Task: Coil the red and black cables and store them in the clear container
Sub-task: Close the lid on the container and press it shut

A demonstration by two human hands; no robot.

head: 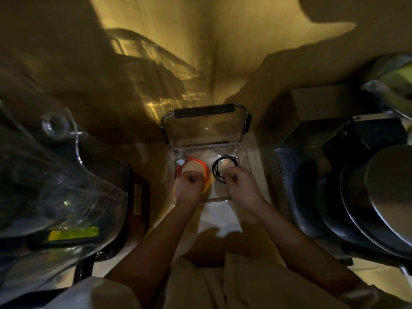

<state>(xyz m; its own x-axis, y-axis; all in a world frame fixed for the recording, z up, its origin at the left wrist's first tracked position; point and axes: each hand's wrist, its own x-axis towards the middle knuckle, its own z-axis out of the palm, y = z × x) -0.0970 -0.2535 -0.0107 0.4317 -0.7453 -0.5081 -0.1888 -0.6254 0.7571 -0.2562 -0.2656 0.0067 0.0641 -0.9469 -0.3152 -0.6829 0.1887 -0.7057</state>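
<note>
The coiled red-orange cable with a white plug (193, 169) and the coiled thin black cable (223, 168) both lie inside the clear rectangular plastic container (243, 152), so by my reading this is the storing step, close to its end. The left hand (189, 186) sits over the near side of the red coil with its fingers curled into a fist; whether they pinch the cable I cannot tell. The right hand (240, 184) is beside the black coil, its fingers bent at the coil's near edge, seemingly holding it. The next move calls for letting go so neither coil springs open, then drawing both hands clear. Beyond the hands stands the container's raised clear lid with a black handle (204, 110). The count: two cables, one container, one lid, two hands.
</note>
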